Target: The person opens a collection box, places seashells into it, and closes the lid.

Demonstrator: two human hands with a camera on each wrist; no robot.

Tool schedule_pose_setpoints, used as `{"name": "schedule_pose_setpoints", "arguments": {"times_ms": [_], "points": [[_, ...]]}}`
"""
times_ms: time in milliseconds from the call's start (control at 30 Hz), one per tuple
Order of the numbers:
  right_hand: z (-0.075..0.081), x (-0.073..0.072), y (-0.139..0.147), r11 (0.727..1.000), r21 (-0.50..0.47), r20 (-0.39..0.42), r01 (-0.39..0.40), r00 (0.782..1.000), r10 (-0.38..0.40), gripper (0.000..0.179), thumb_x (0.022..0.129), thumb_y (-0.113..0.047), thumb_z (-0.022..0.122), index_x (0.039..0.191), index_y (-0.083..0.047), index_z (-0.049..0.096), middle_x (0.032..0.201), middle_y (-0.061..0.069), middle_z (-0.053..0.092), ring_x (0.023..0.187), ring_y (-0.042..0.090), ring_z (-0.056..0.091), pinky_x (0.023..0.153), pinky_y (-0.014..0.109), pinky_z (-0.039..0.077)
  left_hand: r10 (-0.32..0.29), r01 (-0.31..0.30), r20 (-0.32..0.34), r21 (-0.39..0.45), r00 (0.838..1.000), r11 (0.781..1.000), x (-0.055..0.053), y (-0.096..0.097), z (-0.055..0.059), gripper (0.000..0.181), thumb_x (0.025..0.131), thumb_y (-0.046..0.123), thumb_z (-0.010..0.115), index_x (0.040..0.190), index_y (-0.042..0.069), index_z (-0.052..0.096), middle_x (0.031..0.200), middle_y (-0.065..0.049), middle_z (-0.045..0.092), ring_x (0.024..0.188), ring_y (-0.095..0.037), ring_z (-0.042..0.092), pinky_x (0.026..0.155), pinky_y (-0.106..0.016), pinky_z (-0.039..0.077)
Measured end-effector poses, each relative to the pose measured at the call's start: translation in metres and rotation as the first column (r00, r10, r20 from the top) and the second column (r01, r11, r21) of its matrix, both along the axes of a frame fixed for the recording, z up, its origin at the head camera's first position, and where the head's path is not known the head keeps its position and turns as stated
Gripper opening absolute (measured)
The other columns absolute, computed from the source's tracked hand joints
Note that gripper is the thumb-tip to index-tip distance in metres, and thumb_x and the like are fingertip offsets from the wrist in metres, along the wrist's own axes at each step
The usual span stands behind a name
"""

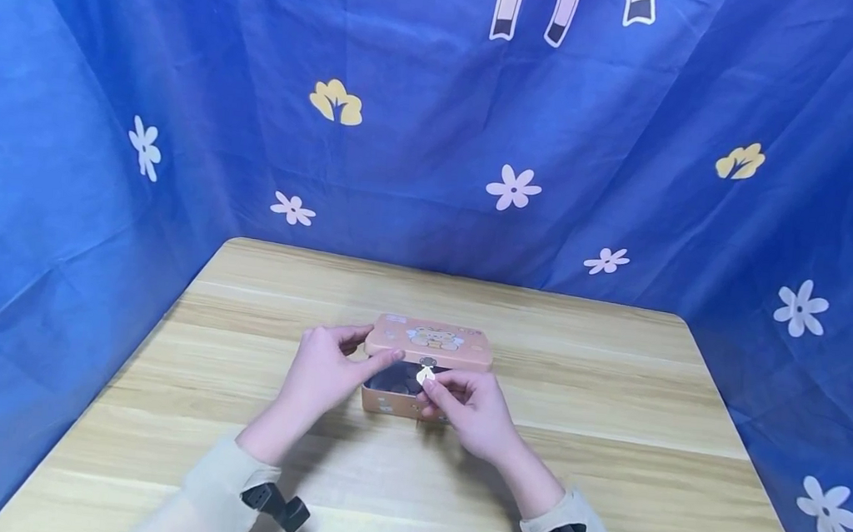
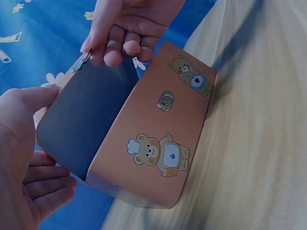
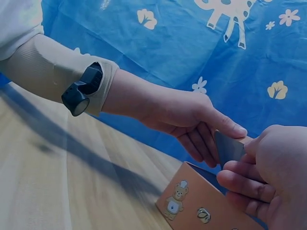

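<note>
A small orange-pink tin box (image 1: 386, 402) with bear pictures stands on the table, its hinged lid (image 1: 468, 349) partly raised. My left hand (image 1: 323, 366) holds the lid at its left end, thumb on the front corner and the other fingers along the side. At the middle of the lid's front edge, my right hand (image 1: 477, 412) pinches the metal latch (image 2: 79, 63) between thumb and index finger. A metal catch plate (image 2: 166, 101) sits on the box's front wall. Through the gap the dark grey inside shows; its bottom is mostly hidden.
The wood-grain table (image 1: 593, 446) extends round the box on all sides. Blue cloth (image 1: 419, 173) with flowers and animal legs hangs behind it and at both sides. Each sleeve carries a black wrist camera (image 1: 275, 507).
</note>
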State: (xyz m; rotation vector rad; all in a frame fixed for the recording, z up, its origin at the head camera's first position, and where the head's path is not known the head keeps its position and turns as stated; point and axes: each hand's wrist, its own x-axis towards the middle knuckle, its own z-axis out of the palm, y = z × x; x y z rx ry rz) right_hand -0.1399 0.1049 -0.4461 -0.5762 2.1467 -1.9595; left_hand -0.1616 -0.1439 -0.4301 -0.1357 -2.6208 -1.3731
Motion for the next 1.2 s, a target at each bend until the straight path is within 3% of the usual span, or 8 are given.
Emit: {"name": "schedule_pose_setpoints", "arguments": {"times_ms": [200,367,667,833,1033,1133,1200], "points": [[0.000,0.004,0.001,1.000,0.012,0.008,-0.029,1.000,0.029,0.022,0.105,-0.011,0.067,0.109,0.009,0.075,0.094,0.023,0.077,0.079,0.042,0.075,0.079,0.037,0.064,-0.007,0.007,-0.004,0.008,1.000,1.000,0.004,0.000,-0.002,0.088,0.074,0.073,0.085,0.124,0.000,0.077,0.125,-0.018,0.073,0.113,-0.038,0.071,0.095,-0.050,0.059],[-0.001,0.007,0.001,0.999,0.009,0.051,-0.035,0.998,0.035,0.027,0.105,-0.011,0.067,0.110,0.015,0.072,0.096,0.029,0.074,0.077,0.031,0.077,0.080,0.036,0.064,-0.002,0.002,-0.008,0.015,1.000,1.000,0.004,-0.002,-0.009,0.086,0.071,0.072,0.087,0.121,0.002,0.079,0.124,-0.015,0.074,0.112,-0.038,0.072,0.094,-0.050,0.059],[-0.008,0.011,0.000,0.999,-0.020,0.094,-0.044,0.994,0.046,0.024,0.104,-0.007,0.066,0.111,0.016,0.071,0.098,0.032,0.073,0.078,0.020,0.076,0.082,0.037,0.063,-0.020,0.020,-0.006,0.054,1.000,0.998,0.007,-0.002,-0.014,0.084,0.069,0.067,0.092,0.121,0.002,0.079,0.122,-0.015,0.074,0.109,-0.037,0.073,0.093,-0.047,0.060],[-0.012,0.014,0.000,0.999,-0.021,0.122,-0.041,0.992,0.043,0.024,0.104,-0.006,0.066,0.111,0.016,0.070,0.098,0.031,0.074,0.079,0.021,0.076,0.083,0.037,0.063,-0.030,0.032,-0.030,0.076,0.999,0.997,0.010,-0.002,-0.018,0.078,0.070,0.062,0.094,0.121,0.004,0.079,0.121,-0.012,0.075,0.110,-0.030,0.073,0.092,-0.042,0.060],[-0.015,0.016,-0.001,1.000,-0.003,0.129,-0.028,0.991,0.028,0.025,0.104,-0.008,0.068,0.111,0.015,0.071,0.097,0.031,0.074,0.080,0.029,0.077,0.084,0.035,0.063,-0.019,0.022,-0.042,0.074,0.999,0.997,0.012,-0.002,-0.024,0.079,0.070,0.062,0.094,0.123,0.005,0.079,0.121,-0.012,0.075,0.115,-0.028,0.071,0.094,-0.044,0.059],[-0.016,0.018,-0.002,1.000,0.002,0.130,-0.026,0.991,0.026,0.025,0.104,-0.009,0.068,0.111,0.015,0.071,0.096,0.029,0.074,0.081,0.034,0.077,0.084,0.035,0.063,-0.006,0.008,-0.035,0.056,0.999,0.998,0.013,-0.002,-0.027,0.081,0.070,0.065,0.093,0.124,0.007,0.079,0.120,-0.011,0.075,0.094,-0.024,0.075,0.092,-0.044,0.060],[-0.017,0.018,-0.002,1.000,-0.001,0.131,-0.027,0.991,0.027,0.025,0.104,-0.008,0.068,0.110,0.016,0.070,0.096,0.029,0.074,0.081,0.037,0.076,0.083,0.036,0.063,0.000,0.001,-0.032,0.045,0.999,0.999,0.013,-0.002,-0.028,0.081,0.070,0.066,0.092,0.125,0.008,0.079,0.119,-0.010,0.076,0.078,-0.021,0.070,0.085,-0.043,0.060]]}}
